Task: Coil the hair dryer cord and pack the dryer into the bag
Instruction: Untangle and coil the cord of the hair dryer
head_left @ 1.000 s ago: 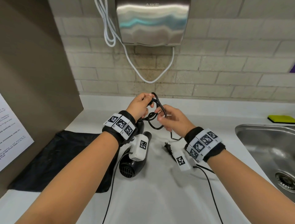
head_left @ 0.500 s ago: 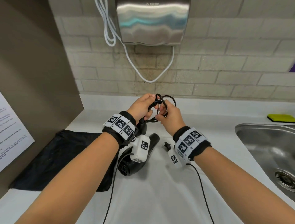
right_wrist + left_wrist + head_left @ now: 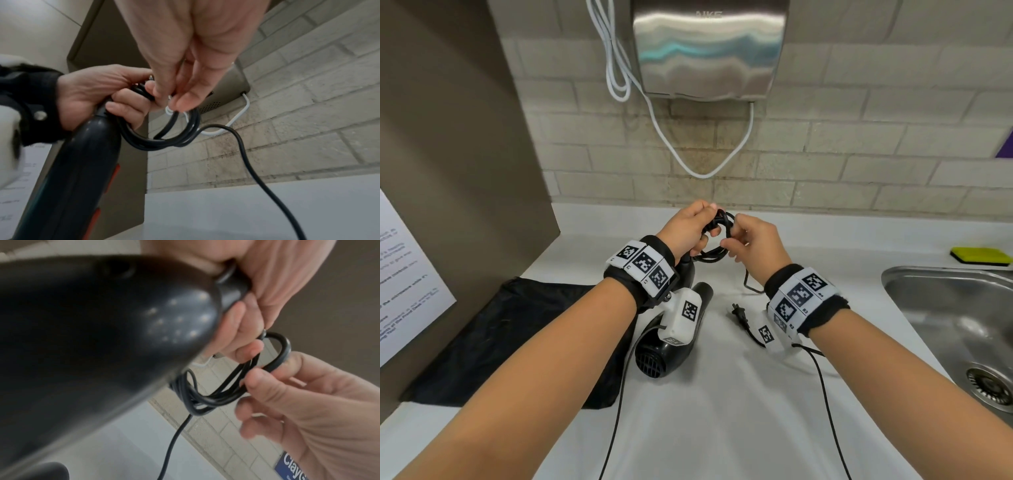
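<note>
A black hair dryer [image 3: 654, 356] lies on the white counter, its handle raised toward my hands. Its black cord [image 3: 717, 253] is gathered in small loops above the counter's back. My left hand [image 3: 690, 229] grips the loops at the handle's end [image 3: 232, 288]. My right hand [image 3: 748, 240] pinches a loop of the cord [image 3: 275, 363] between thumb and fingers. The loops [image 3: 164, 141] hang below both hands in the right wrist view. The loose tail runs down to the plug [image 3: 739, 317] on the counter. A black bag [image 3: 493, 342] lies flat at the left.
A steel hand dryer [image 3: 709, 48] with a white cable [image 3: 698, 168] hangs on the brick wall. A steel sink [image 3: 955, 329] sits at the right, a yellow sponge [image 3: 979, 255] behind it. A brown partition [image 3: 448, 154] stands at the left.
The cord loops have tightened into a smaller bundle between my hands. My right wrist has shifted right and down, and the dryer body has turned a little on the counter.
</note>
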Available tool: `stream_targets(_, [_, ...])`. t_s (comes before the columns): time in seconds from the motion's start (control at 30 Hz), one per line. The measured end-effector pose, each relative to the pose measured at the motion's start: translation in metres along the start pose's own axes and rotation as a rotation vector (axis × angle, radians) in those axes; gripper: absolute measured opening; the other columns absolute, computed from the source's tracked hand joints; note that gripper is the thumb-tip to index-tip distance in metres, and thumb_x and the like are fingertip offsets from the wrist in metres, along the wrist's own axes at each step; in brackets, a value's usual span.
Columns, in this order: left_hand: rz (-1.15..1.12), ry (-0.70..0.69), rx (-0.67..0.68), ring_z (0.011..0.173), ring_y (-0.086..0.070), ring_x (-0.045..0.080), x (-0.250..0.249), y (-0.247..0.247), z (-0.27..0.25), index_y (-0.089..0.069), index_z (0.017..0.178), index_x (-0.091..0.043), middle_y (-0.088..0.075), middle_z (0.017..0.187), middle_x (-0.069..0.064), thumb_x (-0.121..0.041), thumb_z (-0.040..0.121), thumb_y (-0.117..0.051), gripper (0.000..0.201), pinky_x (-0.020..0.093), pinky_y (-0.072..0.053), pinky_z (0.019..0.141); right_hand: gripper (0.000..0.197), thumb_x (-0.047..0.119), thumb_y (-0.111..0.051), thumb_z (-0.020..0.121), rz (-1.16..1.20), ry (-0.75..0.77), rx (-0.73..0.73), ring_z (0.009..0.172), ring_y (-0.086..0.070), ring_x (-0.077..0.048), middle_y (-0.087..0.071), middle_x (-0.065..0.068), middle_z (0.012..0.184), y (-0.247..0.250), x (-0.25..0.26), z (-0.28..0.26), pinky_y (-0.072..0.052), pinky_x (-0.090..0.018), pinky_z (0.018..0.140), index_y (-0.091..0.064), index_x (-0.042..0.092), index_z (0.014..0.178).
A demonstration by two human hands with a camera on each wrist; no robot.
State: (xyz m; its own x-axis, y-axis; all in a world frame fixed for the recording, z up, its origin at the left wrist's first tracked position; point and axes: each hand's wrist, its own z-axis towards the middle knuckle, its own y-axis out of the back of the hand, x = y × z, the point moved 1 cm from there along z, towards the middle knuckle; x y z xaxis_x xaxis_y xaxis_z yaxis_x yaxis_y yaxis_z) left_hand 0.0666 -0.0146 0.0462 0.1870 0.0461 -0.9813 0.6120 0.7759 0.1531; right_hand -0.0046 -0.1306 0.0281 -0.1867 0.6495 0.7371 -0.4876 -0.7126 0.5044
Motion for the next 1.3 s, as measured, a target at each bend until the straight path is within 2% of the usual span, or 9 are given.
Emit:
stream_targets(0.17, [0.046,-0.019,-0.045,0.030,-0.028,0.005,0.000,-0.003,0.001,-0.045,0.082,-0.016,-0.046,0.064,0.000,-0.025,0.101,-0.035,0.023,0.018,-0.022,0.034,0.035,0.000,-0.056,0.085,0.036,0.052,0.040,0.067,-0.060,-0.024,-0.055,-0.008,0.099,0.001,0.007,-0.006,-0.053,-0.026,0.065,-0.052,0.012,0.118])
stream_targets(0.33, [0.045,-0.022,-0.017,0.030,-0.027,0.004,-0.001,-0.003,0.000,-0.047,0.084,-0.016,-0.045,0.063,0.000,-0.022,0.101,-0.035,0.022,0.018,-0.021,0.033,0.011,0.009,-0.051,0.092,0.137,0.054,-0.047,0.048,-0.053,-0.002,-0.057,0.012,0.064,0.003,0.009,-0.005,-0.044,-0.010,0.050,-0.059,0.011,0.084])
stream_targets(0.47, [-0.023,0.002,0.032,0.030,-0.025,0.004,0.000,-0.002,0.001,-0.051,0.085,-0.018,-0.047,0.058,-0.002,-0.020,0.102,-0.030,0.026,0.017,-0.020,0.033,0.027,0.004,-0.059,0.085,0.135,0.036,0.018,0.055,-0.052,-0.018,-0.050,0.002,0.059,-0.002,0.007,0.001,-0.048,-0.029,0.056,-0.047,0.015,0.065])
stream_targets(0.53, [-0.022,-0.005,0.050,0.030,-0.024,0.005,0.000,-0.002,0.001,-0.051,0.084,-0.018,-0.047,0.054,-0.002,-0.019,0.102,-0.029,0.029,0.017,-0.019,0.034,0.035,0.006,-0.065,0.082,0.083,0.028,-0.006,0.057,-0.046,-0.017,-0.044,0.002,0.059,-0.004,0.003,0.002,-0.042,-0.019,0.055,-0.040,0.021,0.062])
stream_targets(0.67, [-0.013,-0.006,0.079,0.029,-0.023,0.005,-0.001,0.000,-0.001,-0.051,0.087,-0.017,-0.034,0.059,0.004,-0.021,0.103,-0.027,0.029,0.018,-0.020,0.034,0.034,0.023,-0.076,0.073,-0.026,0.004,-0.060,0.062,-0.040,-0.005,-0.045,0.009,0.075,0.007,0.002,0.005,-0.033,-0.015,0.057,-0.044,0.020,0.082])
stream_targets(0.8, [0.057,-0.010,0.105,0.030,-0.025,0.005,-0.003,-0.001,-0.004,-0.049,0.088,-0.016,-0.035,0.058,0.003,-0.025,0.100,-0.036,0.020,0.018,-0.021,0.034,0.051,0.026,-0.070,0.079,-0.060,0.023,0.167,0.108,-0.051,-0.012,-0.056,0.002,0.118,0.014,0.003,0.010,-0.036,-0.023,0.090,-0.045,0.014,0.121])
stream_targets(1.0, [0.123,-0.032,0.169,0.032,-0.028,0.005,-0.001,-0.001,-0.006,-0.051,0.082,-0.020,-0.044,0.053,-0.002,-0.017,0.097,-0.045,0.017,0.017,-0.022,0.034,0.047,0.053,-0.043,0.085,-0.227,0.023,0.448,0.098,-0.061,-0.024,-0.067,-0.010,0.103,0.013,-0.002,0.009,-0.047,-0.043,0.092,-0.047,0.030,0.126])
stream_targets(1.23, [0.062,-0.039,0.221,0.033,-0.027,0.004,-0.003,0.003,-0.012,-0.054,0.087,-0.017,-0.044,0.065,0.005,-0.009,0.096,-0.046,0.014,0.016,-0.022,0.035,0.046,0.009,-0.059,0.083,-0.270,-0.054,0.527,0.117,-0.048,-0.018,-0.055,-0.003,0.125,0.022,-0.005,0.011,-0.035,-0.032,0.103,-0.050,0.016,0.128])
stream_targets(1.3, [0.071,-0.035,0.241,0.033,-0.028,0.003,-0.004,0.001,-0.013,-0.053,0.087,-0.017,-0.045,0.060,0.005,-0.007,0.095,-0.046,0.014,0.017,-0.021,0.036,0.035,0.010,-0.061,0.082,-0.252,-0.089,0.547,0.107,-0.054,-0.019,-0.062,0.001,0.109,0.020,-0.007,0.012,-0.038,-0.030,0.096,-0.057,0.021,0.115])
